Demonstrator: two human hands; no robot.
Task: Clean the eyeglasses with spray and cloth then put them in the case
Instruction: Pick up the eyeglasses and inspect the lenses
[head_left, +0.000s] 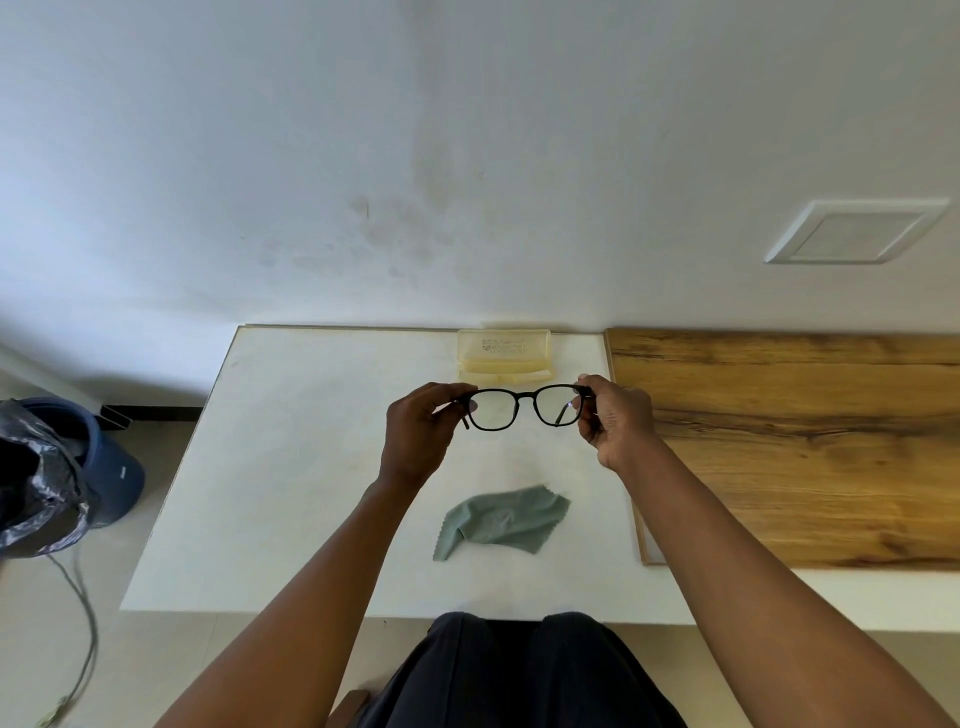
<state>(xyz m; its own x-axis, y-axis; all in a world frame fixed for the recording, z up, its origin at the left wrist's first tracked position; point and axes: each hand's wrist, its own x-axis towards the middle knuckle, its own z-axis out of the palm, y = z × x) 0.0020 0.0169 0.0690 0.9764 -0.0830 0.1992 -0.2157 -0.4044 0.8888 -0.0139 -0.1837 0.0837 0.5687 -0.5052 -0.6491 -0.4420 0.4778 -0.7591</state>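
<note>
Black-framed eyeglasses (525, 397) are held up above the white table (291, 467), lenses facing me. My left hand (421, 434) pinches the frame's left corner and my right hand (613, 421) pinches the right corner. The temples fold back behind the lenses. A pale yellow translucent case (503, 356) lies open at the table's far edge, just behind the glasses. A crumpled grey-green cloth (504, 519) lies on the table below my hands. No spray bottle is in view.
A wooden board (805, 441) covers the table's right part. A blue bin with a black plastic bag (57, 467) stands on the floor at the left, with a cable (83, 613) trailing beside it. A white wall rises behind the table. My dark-trousered knees (519, 670) are at the near edge.
</note>
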